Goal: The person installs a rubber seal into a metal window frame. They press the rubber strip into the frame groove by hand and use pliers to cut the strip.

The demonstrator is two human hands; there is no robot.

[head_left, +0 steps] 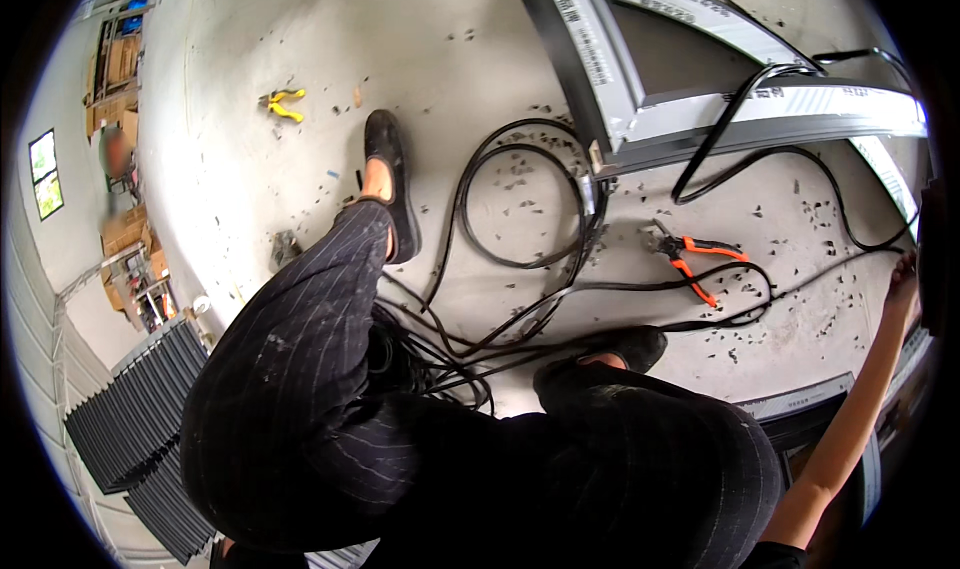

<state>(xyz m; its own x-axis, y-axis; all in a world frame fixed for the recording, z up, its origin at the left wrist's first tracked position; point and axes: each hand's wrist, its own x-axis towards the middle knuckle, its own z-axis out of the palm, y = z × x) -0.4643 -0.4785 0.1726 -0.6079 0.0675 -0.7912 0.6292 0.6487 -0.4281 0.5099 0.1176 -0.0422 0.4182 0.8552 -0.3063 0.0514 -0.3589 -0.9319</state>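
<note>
At the far right rim, my right hand (pixel 903 287) is closed, its fingertips pinching a long black cord-like strip (pixel 690 286) against or close to a dark frame edge. The fingers are small and partly lost in the dark rim. From there the strip runs left across the floor, past my right shoe, into loose coils (pixel 465 209) between my feet. A second stretch of black strip (pixel 835 174) loops over the metal frame (pixel 690 119) and comes down near the same hand. My left hand does not show.
Orange-and-black pliers (pixel 690 254) lie open beside the strip; yellow-handled pliers (pixel 285 104) lie farther off at left. Small black scraps litter the concrete floor (pixel 300 29). Dark ribbed pieces (pixel 140 414) are stacked at left, with cardboard boxes (pixel 120 64) along the wall.
</note>
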